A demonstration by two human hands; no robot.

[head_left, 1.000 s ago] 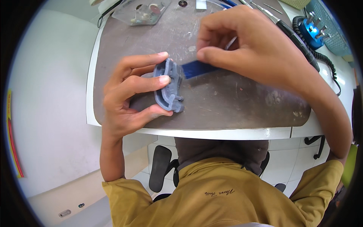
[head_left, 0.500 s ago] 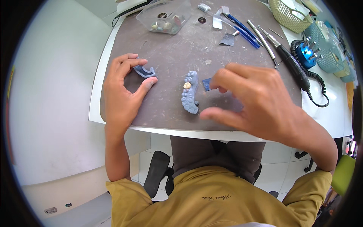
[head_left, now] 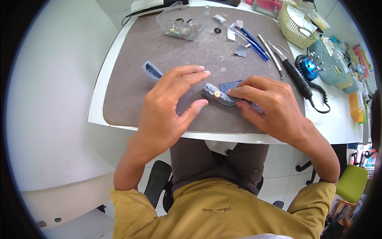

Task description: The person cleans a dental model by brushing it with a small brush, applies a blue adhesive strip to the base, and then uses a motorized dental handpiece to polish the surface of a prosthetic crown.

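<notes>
Now dental model [head_left: 218, 95] lies lengthwise left-right; right hand [head_left: 270, 104] touching.

Clear plastic box [head_left: 184, 23], blue pens [head_left: 251, 41], wicker basket [head_left: 295, 28], black handpiece [head_left: 296, 77].

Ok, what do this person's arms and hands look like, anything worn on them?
Both forearms are bare. The left hand and right hand wear no gloves, and no rings, watch or bracelet show. Mustard-yellow short sleeves of a T-shirt end around the elbows.
</notes>
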